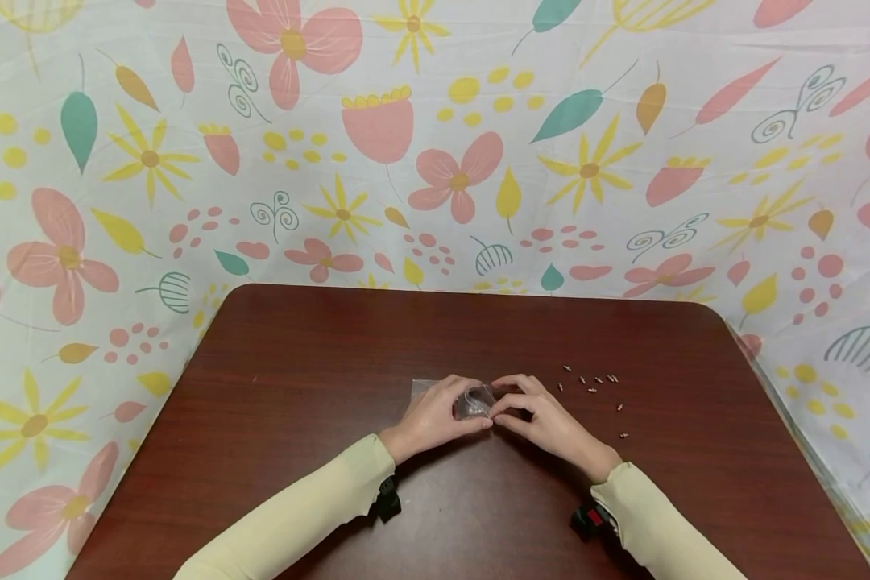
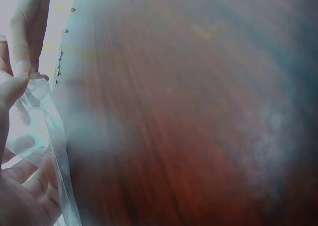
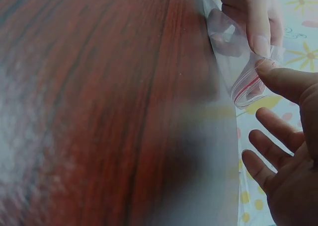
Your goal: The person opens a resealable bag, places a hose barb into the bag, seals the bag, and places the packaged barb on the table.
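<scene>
A clear plastic zip bag (image 1: 474, 401) is held between the two hands above the table. The left hand (image 1: 438, 412) grips it, with the fingers curved round its side. At the bag's mouth the right hand (image 1: 547, 419) pinches the edge, its thumb against the left thumb. In the right wrist view the bag (image 3: 243, 89) shows a red line along its bulging mouth, and several fingers of the right hand (image 3: 298, 141) are spread off it. The left wrist view shows the bag (image 2: 49, 121) over the fingers of the left hand (image 2: 25, 196).
Several small metal pieces (image 1: 592, 391) lie scattered on the brown table (image 1: 319, 346) to the right of the bag, beyond the right hand. Behind the table hangs a cloth (image 1: 457, 105) with flowers and leaves.
</scene>
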Demonstrator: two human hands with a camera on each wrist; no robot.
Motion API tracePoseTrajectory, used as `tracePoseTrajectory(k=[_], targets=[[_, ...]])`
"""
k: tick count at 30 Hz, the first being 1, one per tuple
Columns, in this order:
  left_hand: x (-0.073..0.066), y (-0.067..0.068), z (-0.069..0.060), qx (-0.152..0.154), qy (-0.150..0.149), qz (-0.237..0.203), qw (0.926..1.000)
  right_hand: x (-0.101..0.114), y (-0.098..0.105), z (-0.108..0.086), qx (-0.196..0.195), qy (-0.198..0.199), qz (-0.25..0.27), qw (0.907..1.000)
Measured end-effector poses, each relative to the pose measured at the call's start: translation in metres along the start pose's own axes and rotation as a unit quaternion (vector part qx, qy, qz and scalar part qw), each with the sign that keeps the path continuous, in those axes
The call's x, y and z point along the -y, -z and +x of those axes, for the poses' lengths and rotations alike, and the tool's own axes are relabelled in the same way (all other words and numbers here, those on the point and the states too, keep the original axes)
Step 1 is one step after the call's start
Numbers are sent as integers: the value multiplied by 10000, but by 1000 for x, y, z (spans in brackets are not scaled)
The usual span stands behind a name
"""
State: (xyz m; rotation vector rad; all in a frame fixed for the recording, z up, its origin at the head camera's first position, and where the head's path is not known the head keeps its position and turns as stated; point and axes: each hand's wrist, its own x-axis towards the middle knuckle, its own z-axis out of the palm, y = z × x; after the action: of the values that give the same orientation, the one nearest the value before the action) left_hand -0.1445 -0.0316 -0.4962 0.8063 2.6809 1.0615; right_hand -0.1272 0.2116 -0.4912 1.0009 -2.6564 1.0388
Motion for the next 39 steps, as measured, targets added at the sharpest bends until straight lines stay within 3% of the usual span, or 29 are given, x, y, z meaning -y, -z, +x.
tracePoseTrajectory(k=[4, 17, 23, 32, 39], targets=[[0, 0, 0, 16, 12, -1, 10000, 0, 0, -1, -144, 217, -30, 9997], [-1, -1, 1, 193, -53, 590, 9981, 4, -2, -2, -165, 56, -153, 9997], [-3, -1, 2, 396, 115, 507, 9979, 9, 0, 0, -117, -37, -67, 9999], [0, -2, 1, 246, 50, 343, 9991, 10, 5, -2, -217, 47, -37, 9997], [1, -1, 2, 295, 108, 134, 9994, 1, 12, -12, -450, 46, -134, 9989]])
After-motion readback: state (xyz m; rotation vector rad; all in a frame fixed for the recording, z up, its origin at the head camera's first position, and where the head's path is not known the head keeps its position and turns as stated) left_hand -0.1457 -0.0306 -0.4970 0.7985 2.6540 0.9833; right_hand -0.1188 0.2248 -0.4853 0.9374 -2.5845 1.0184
